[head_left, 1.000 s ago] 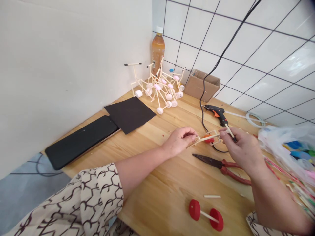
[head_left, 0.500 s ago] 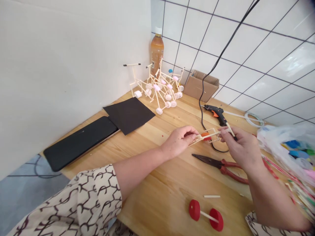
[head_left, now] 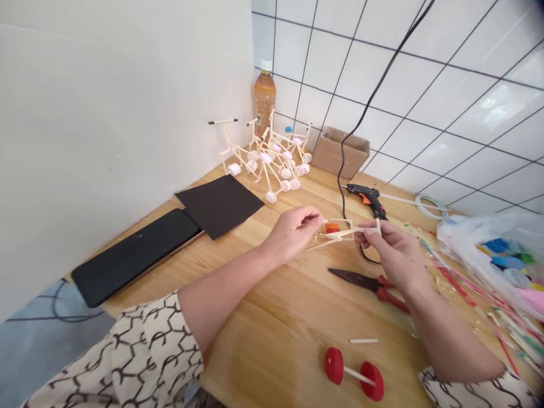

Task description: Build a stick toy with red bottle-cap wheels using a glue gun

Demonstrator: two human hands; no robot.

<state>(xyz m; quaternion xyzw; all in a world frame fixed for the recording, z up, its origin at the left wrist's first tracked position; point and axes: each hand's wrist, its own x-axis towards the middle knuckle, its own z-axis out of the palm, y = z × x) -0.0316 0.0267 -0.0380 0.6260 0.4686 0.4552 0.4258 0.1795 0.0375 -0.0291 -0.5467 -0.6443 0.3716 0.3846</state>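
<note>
**Stick frame (head_left: pixel 335 233) pinched between both hands**

Left hand (head_left: pixel 293 232) and right hand (head_left: pixel 393 249) are nearly closed, fingertips gripping opposite ends of the frame. Red wheel pair (head_left: pixel 352 374) lies nearest, pliers (head_left: pixel 365 281) lie just before the hands, glue gun (head_left: pixel 368 198) lies beyond.

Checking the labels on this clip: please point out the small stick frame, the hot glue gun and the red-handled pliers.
small stick frame (head_left: pixel 340 233): head view, on its long lower stick, between the hands.
hot glue gun (head_left: pixel 359 191): head view, on its black body.
red-handled pliers (head_left: pixel 393 300): head view, on a red handle.
</note>
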